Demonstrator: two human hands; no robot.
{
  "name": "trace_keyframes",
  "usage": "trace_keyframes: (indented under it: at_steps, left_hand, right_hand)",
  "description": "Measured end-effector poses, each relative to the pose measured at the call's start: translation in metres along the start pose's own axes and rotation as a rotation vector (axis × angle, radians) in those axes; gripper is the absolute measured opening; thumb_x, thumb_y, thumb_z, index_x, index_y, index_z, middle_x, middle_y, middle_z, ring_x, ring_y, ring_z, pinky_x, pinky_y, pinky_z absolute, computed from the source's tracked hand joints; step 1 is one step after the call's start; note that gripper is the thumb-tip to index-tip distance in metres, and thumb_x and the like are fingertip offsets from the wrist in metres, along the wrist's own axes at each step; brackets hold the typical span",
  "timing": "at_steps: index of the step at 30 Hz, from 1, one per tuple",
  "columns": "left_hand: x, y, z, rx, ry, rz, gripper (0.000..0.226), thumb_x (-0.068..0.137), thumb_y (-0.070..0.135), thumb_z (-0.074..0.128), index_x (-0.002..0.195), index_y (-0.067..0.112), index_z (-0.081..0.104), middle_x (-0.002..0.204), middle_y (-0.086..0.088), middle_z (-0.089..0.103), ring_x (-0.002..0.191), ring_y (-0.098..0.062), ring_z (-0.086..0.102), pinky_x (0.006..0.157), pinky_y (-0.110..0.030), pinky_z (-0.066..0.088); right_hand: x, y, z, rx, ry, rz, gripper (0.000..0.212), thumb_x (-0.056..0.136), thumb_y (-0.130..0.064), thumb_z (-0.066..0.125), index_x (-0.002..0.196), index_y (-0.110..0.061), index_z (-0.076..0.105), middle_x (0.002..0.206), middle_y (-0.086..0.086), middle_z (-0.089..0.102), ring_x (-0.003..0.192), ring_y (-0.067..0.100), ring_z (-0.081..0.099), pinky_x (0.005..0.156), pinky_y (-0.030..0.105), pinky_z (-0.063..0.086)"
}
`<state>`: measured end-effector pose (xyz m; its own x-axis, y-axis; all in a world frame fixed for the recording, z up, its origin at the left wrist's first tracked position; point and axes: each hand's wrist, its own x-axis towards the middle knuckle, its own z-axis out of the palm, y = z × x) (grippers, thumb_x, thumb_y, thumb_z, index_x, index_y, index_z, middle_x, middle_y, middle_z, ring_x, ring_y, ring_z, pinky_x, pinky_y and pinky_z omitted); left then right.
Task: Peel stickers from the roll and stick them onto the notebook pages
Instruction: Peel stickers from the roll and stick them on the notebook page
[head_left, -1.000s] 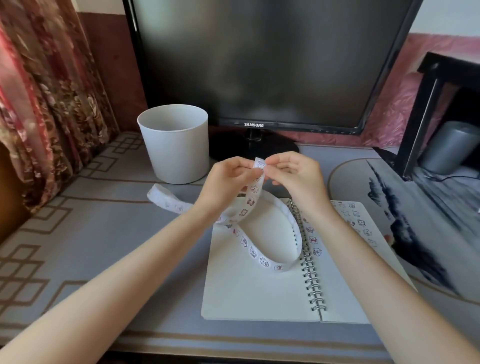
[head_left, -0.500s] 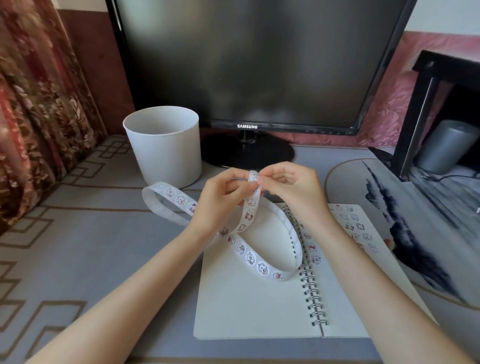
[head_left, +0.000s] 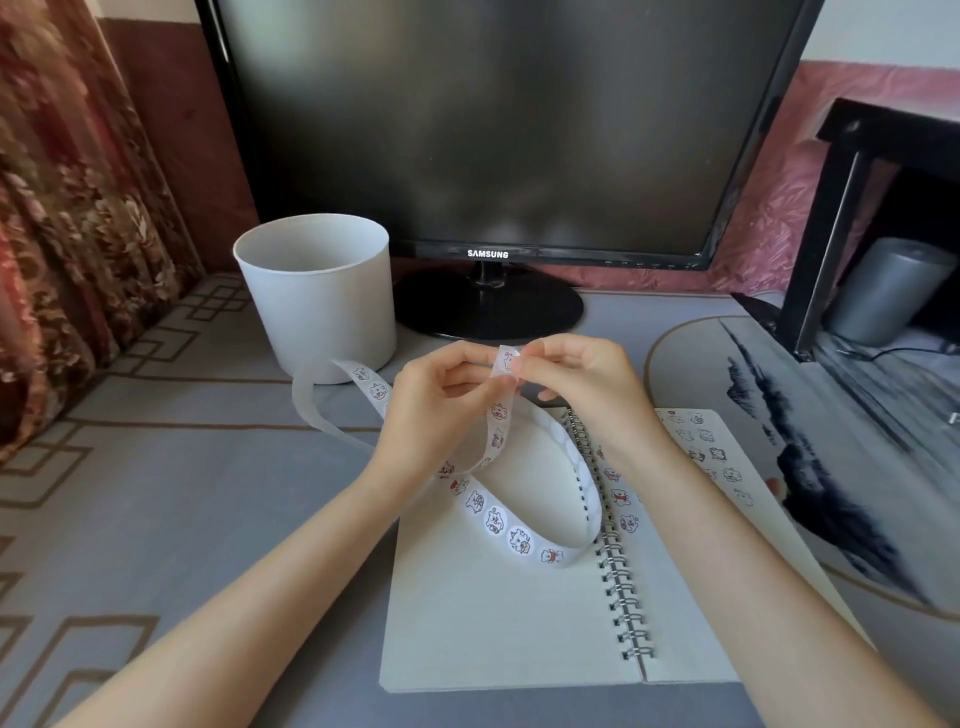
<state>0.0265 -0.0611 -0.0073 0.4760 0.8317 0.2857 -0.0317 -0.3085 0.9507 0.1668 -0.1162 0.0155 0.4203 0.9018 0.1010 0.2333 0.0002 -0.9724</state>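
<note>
A white spiral notebook (head_left: 498, 623) lies open on the desk; its left page is blank and its right page carries several small cartoon stickers (head_left: 717, 454). A long white sticker strip (head_left: 519, 540) loops over the left page and trails off to the left toward the white tub. My left hand (head_left: 441, 400) pinches the strip just below its raised end. My right hand (head_left: 576, 379) pinches the sticker at that end (head_left: 508, 359), above the notebook's top edge.
A white round tub (head_left: 317, 296) stands at the back left. A black Samsung monitor (head_left: 493, 130) on its round base (head_left: 488, 306) fills the back. A round ink-painted mat (head_left: 810, 467) lies at the right, beside a black stand and a grey cylinder (head_left: 888, 291).
The view has shifted so the desk sits lower in frame. Both hands keep pinching the strip's end; the strip's left tail has curled into a loop near the tub.
</note>
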Motion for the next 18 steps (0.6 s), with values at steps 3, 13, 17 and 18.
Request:
trace_keyframes:
  at_steps: [3, 13, 17, 18]
  left_hand:
    - [-0.0012, 0.0014, 0.001, 0.0, 0.029, -0.001, 0.012, 0.083, 0.009, 0.07, 0.094, 0.015, 0.071, 0.083, 0.0, 0.075, 0.083, -0.013, 0.072, 0.086, -0.033, 0.055]
    - [-0.0042, 0.0014, 0.0039, 0.193, 0.163, 0.09, 0.008, 0.085, 0.013, 0.07, 0.09, 0.018, 0.073, 0.08, 0.008, 0.074, 0.077, -0.003, 0.07, 0.081, -0.027, 0.056]
    - [-0.0065, 0.0049, 0.0043, 0.076, 0.1, 0.03, 0.01, 0.086, 0.011, 0.068, 0.094, 0.015, 0.073, 0.081, 0.004, 0.075, 0.08, -0.007, 0.071, 0.081, -0.024, 0.055]
    - [-0.0067, 0.0057, 0.004, 0.055, 0.093, 0.02, 0.01, 0.086, 0.01, 0.068, 0.094, 0.015, 0.073, 0.081, 0.004, 0.075, 0.079, -0.007, 0.071, 0.08, -0.021, 0.054]
  right_hand:
    - [-0.0008, -0.0016, -0.0003, -0.003, -0.011, 0.018, 0.002, 0.081, -0.017, 0.071, 0.083, -0.017, 0.071, 0.09, 0.002, 0.073, 0.085, 0.008, 0.067, 0.066, 0.016, 0.05]
    - [-0.0034, -0.0011, 0.0031, 0.06, -0.002, 0.104, 0.013, 0.081, -0.023, 0.07, 0.09, -0.015, 0.075, 0.097, 0.001, 0.073, 0.1, 0.012, 0.064, 0.085, 0.024, 0.05]
    - [-0.0054, -0.0039, 0.0033, 0.069, -0.015, 0.045, 0.01, 0.083, -0.017, 0.069, 0.09, -0.009, 0.071, 0.086, 0.001, 0.071, 0.079, 0.0, 0.064, 0.068, 0.01, 0.049]
    - [-0.0058, -0.0046, 0.0034, 0.067, -0.021, 0.032, 0.009, 0.084, -0.016, 0.069, 0.089, -0.009, 0.07, 0.086, 0.002, 0.071, 0.075, 0.0, 0.064, 0.066, 0.01, 0.049]
